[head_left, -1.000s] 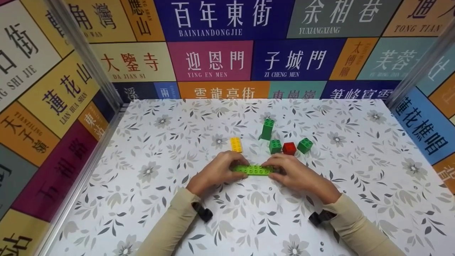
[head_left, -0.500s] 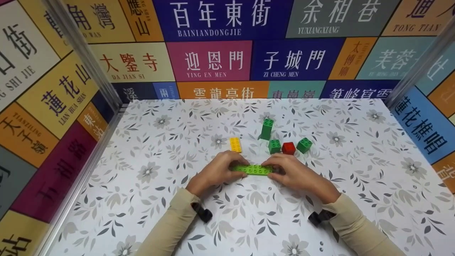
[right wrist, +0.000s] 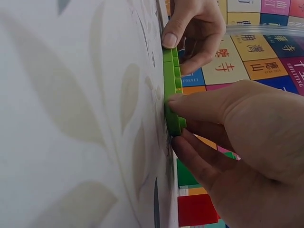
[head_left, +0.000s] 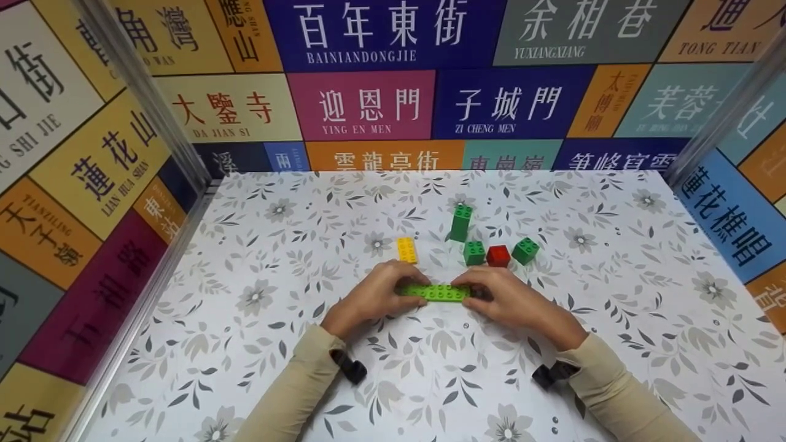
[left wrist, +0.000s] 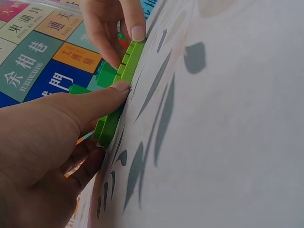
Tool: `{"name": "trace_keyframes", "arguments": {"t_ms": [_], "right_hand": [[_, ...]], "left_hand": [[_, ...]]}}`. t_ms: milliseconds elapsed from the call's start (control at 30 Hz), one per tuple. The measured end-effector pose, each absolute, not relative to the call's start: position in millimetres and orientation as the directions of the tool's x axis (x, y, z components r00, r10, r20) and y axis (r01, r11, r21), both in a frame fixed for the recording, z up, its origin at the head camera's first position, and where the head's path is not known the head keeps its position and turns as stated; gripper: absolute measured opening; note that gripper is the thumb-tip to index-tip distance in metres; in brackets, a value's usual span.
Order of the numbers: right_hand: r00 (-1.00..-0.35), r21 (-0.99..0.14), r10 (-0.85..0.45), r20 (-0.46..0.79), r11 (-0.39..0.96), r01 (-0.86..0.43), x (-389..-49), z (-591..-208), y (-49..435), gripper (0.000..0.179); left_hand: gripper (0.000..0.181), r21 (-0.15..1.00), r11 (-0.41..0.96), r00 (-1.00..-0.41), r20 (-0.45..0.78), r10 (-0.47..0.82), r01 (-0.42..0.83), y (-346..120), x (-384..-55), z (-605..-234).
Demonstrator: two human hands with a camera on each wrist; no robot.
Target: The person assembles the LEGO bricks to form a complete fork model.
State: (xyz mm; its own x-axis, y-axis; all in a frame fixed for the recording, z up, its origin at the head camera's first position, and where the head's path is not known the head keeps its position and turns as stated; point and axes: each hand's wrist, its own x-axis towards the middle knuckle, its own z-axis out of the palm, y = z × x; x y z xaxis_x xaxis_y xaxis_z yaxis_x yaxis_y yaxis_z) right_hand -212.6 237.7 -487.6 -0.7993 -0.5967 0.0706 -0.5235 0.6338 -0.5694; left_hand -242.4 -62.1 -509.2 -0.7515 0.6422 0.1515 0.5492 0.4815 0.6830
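Head view: both hands meet over a light-green strip [head_left: 439,293], which lies flat on the table [head_left: 442,380], studs up, its long side running left to right in front of the person. Left hand [head_left: 376,291] pinches the left end, thumb along the near side; grip narrow. Right hand [head_left: 509,296] pinches the right end the same way, grip also narrow. Middle of the strip is uncovered between the two.

Right wrist view: seam visible across the strip's side, thumb flat against it, a fingertip at its end. Left wrist view agrees on the thumb; some fingers hidden behind the strip.

Beyond the hands, loose pieces. Yellow brick [head_left: 406,250] just past the left hand's knuckles. Past the right hand, a row: green cube [head_left: 474,253], red cube [head_left: 498,256] just beside it, second green cube [head_left: 526,250] a little apart and turned. Green tower [head_left: 461,224] upright behind the row.

Tan sleeves [head_left: 295,380] on both arms, dark straps [head_left: 351,366] at the wrists. Table patterned with grey flowers and leaves; sign-covered wall [head_left: 362,104] behind.
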Motion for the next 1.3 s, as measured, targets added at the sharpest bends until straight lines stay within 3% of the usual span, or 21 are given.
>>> {"name": "trace_keyframes", "arguments": {"t_ms": [200,467,833,1100,1300], "right_hand": [[-0.791,-0.575,-0.607,0.079,0.620,-0.534,-215,-488,238,0.038],[-0.769,-0.654,-0.608,0.198,0.502,-0.565,-217,-479,243,0.031],[-0.844,-0.579,-0.392,0.366,0.614,-0.536,-238,-462,286,0.029],[-0.909,-0.595,-0.322,0.265,0.687,-0.417,-248,-464,321,0.040],[-0.918,-0.597,-0.339,0.207,0.699,-0.393,-251,-467,331,0.052]], "left_hand": [[0.034,0.694,0.475,-0.754,0.151,0.639,0.542,-62,-242,-510],[0.034,0.694,0.469,-0.751,0.157,0.642,0.546,-62,-242,-510],[0.036,0.711,0.471,-0.762,0.141,0.632,0.522,-64,-242,-511],[0.035,0.725,0.461,-0.763,0.138,0.632,0.512,-63,-242,-513],[0.036,0.735,0.463,-0.772,0.130,0.622,0.496,-62,-241,-512]]}}
